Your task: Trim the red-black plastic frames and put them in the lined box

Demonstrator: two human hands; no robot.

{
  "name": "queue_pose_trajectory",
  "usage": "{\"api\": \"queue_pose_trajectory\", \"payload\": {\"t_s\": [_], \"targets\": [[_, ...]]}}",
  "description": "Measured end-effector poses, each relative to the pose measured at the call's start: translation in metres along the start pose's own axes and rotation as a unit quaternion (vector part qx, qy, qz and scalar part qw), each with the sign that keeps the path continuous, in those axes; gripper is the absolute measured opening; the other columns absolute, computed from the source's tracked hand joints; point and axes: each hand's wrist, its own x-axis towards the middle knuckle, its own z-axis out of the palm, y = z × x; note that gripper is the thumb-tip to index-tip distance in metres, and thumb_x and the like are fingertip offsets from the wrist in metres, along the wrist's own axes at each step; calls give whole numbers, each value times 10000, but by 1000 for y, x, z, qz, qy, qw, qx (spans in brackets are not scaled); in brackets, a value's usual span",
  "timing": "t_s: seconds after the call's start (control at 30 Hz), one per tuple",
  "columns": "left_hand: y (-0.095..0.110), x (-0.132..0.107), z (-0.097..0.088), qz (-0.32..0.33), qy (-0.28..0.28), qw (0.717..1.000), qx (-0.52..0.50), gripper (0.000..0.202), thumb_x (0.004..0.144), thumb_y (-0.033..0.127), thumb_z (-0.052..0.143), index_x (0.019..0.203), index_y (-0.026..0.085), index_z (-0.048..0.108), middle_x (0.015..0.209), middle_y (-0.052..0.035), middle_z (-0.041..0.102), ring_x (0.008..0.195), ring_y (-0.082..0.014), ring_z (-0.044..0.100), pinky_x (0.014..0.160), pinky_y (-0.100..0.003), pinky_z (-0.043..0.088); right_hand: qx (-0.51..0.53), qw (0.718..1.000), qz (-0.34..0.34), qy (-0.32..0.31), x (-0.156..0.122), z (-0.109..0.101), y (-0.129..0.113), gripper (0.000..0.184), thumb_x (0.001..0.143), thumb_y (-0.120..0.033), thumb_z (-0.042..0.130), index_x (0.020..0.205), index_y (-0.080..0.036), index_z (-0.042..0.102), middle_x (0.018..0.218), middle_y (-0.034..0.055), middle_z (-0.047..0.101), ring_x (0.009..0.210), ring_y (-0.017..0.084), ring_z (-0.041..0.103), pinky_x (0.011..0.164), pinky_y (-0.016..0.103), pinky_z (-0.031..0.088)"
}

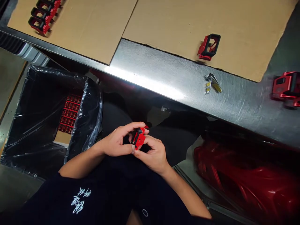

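Note:
Between both hands, above my lap and in front of the table edge, I hold a small red plastic housing with a black frame. My left hand grips its left side, thumb at the bottom and index finger across the top. The fingers of my right hand pinch its right and lower edge. My fingers cover part of it. A similar red and black housing stands on the cardboard, and several more housings stand in a row at the upper left.
The metal table runs across in front of me. Small yellow-and-metal pieces and more red housings lie on it. At left, a plastic-lined black bin contains stacked red parts. Red plastic sheeting is bundled at lower right.

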Motion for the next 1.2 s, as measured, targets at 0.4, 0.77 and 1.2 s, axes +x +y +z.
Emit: {"api": "queue_pose_trajectory", "payload": {"t_s": [0.4, 0.77, 1.2], "targets": [[2, -7, 6, -29, 28, 995, 94, 762, 780, 188, 805, 1483, 241, 517, 1131, -89, 759, 962, -232, 749, 826, -289, 603, 23, 997, 10, -68, 2, -6, -6, 125, 779, -126, 682, 860, -221, 697, 849, 11, 751, 745, 174, 692, 735, 298, 567], [7, -14, 10, 30, 59, 982, 178, 740, 737, 155, 813, 1436, 266, 596, 1301, -87, 724, 1154, -275, 704, 1083, -399, 533, 223, 967, 113, -53, -6, -20, 0, 219, 842, -397, 720, 974, -222, 722, 644, -14, 640, 604, 154, 550, 665, 325, 496], [15, -16, 21, -93, 46, 985, 140, 746, 780, 285, 815, 1470, 234, 539, 869, -12, 719, 636, -127, 627, 568, -200, 507, 231, 958, 162, -51, -9, -16, 0, 221, 827, -415, 736, 910, -215, 779, 660, 1, 640, 618, 156, 559, 656, 304, 491]]}}
